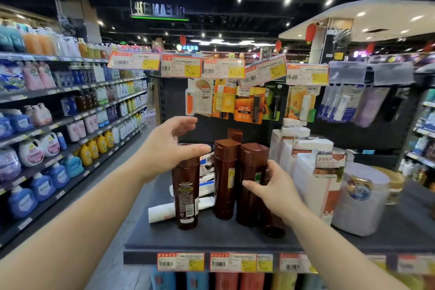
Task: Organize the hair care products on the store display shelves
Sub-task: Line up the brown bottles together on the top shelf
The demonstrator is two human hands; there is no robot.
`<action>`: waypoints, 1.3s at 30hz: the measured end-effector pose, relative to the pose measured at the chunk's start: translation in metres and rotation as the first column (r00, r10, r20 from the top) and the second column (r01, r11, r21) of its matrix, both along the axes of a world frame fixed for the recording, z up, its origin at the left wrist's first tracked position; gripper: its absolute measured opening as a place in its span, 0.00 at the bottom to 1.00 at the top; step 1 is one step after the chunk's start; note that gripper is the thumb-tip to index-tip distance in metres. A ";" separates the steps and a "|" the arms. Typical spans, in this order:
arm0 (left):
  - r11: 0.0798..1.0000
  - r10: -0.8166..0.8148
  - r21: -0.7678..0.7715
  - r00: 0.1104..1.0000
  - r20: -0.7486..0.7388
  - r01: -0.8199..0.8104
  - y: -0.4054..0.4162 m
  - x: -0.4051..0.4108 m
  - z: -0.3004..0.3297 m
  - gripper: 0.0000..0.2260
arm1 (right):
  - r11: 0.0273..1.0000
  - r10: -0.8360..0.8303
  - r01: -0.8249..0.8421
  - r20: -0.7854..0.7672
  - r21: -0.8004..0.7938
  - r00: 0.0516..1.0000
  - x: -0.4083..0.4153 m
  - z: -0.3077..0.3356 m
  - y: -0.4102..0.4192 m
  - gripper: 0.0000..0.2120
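Several brown shampoo bottles stand on the dark display shelf (211, 235). My left hand (169, 146) is spread, fingers straight, just above the cap of the leftmost brown bottle (186, 198), whose back label faces me. Two more brown bottles (226, 179) stand in the middle, with another cap showing behind them. My right hand (273, 188) curls round a further brown bottle (274, 231) at the right of the group. That bottle is mostly hidden by the hand, and only its base shows below the wrist. The fingertips reach across the front of the neighbouring bottle (249, 167).
White tubes (162, 213) lie on the shelf behind the left bottle. Large white pump bottles (306, 179) and a white canister (360, 200) crowd the right side. Carded lip balms (249, 103) hang under price tags above. Detergent shelves (58, 139) line the aisle on the left.
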State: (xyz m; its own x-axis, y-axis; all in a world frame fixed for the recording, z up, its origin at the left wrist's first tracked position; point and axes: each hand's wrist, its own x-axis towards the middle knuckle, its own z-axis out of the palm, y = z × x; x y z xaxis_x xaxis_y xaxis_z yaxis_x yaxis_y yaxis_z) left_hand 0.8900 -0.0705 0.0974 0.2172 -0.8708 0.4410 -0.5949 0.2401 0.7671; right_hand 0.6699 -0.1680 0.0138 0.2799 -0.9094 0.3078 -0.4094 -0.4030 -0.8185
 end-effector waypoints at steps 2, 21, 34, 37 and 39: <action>0.998 -0.036 -0.041 0.999 0.016 0.037 0.000 -0.018 0.006 0.34 | 1.000 0.000 0.000 0.020 0.000 1.000 -0.006 0.001 0.003 0.23; 0.961 -0.078 0.247 0.979 -0.189 0.124 -0.026 -0.087 -0.144 0.15 | 0.974 0.135 -0.162 0.170 0.161 0.976 -0.035 -0.008 0.023 0.23; 0.962 -0.027 0.260 0.978 -0.205 0.081 -0.026 -0.070 -0.147 0.17 | 0.988 -0.042 0.063 -0.148 0.142 0.988 -0.050 -0.055 0.006 0.29; 0.970 0.029 0.244 0.994 -0.110 -0.002 -0.022 -0.070 -0.151 0.18 | 0.994 -0.065 0.077 -0.157 0.074 0.986 -0.043 -0.059 0.008 0.27; 0.968 0.086 0.242 0.994 -0.069 -0.067 -0.020 -0.071 -0.152 0.20 | 0.998 -0.054 0.059 -0.139 0.030 0.989 -0.035 -0.055 0.007 0.25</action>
